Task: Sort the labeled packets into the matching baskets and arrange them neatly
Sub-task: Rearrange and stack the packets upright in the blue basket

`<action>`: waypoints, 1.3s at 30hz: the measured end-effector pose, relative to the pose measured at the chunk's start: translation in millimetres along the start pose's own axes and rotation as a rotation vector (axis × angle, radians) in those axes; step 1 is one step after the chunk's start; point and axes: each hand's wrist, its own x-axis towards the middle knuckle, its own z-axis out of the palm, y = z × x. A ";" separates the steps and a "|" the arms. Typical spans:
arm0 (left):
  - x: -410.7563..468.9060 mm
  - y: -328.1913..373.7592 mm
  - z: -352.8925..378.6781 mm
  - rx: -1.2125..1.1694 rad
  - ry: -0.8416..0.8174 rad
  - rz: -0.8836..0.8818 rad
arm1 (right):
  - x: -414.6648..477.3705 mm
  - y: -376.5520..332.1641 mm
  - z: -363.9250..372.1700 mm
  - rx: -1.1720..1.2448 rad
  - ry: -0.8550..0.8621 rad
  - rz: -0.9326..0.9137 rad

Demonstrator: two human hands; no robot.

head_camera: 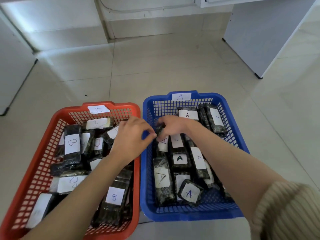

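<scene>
obs: two baskets side by side on the tiled floor (155, 66). the red basket (72, 108) carries a tag "b" (98, 109), the blue basket (204, 96) a tag "a" (181, 97).

hands: both meet just inside the blue basket's left wall, close to the divide between baskets. the right hand (173, 125) has its fingers curled round the top end of a dark packet (160, 131). the left hand (133, 135) reaches across the red basket, thumb and fingertips pinching the same packet's near edge.

packet: tilted up on end among the "a" packets, touching its neighbours below. its letter is partly covered by fingers; looks like "a", cannot confirm.

risks (judgement):
- the wrap looks glossy, so a light pinch could slip. the packet sits close to the shared rims and could drop into the red basket or the gap between the two.
- with the letter half hidden, a misread would put it in the wrong bin.
- the row beneath is crowded. pressing it down may shove neighbours askew; the tilted "a" packet (189, 194) at the front is already loose.
- the left forearm lies low over the jumbled "b" packets (71, 144). drawing it back could drag one out of place.
</scene>
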 end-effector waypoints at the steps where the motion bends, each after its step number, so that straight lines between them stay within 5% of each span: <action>1: -2.6 -0.4 -1.5 0.029 -0.104 0.053 | -2.1 0.1 -2.8 0.026 -0.001 -0.003; 6: -1.5 -0.6 -9.9 -0.018 -0.293 0.102 | -20.5 2.2 -7.9 0.092 0.127 -0.065; 12: -12.5 29.2 2.7 0.470 -0.678 0.259 | -57.9 24.1 -24.7 0.332 0.490 -0.038; 15: -12.0 42.6 15.6 0.506 -0.806 0.210 | -73.4 32.3 -27.1 0.428 0.543 -0.034; 25: 6.3 47.2 -14.2 0.067 -0.885 0.025 | -88.3 40.9 -25.3 0.606 0.682 0.003; 30: 31.6 27.0 -61.3 -0.192 -0.731 -0.081 | -88.8 36.7 -25.3 0.688 0.778 0.038; 33: 59.7 17.0 -69.5 -0.174 -0.628 -0.116 | -89.7 37.9 -25.4 0.699 0.821 0.044; 39: 119.1 10.3 -34.3 0.023 -0.789 -0.082 | -93.3 52.4 -31.4 0.659 0.845 0.047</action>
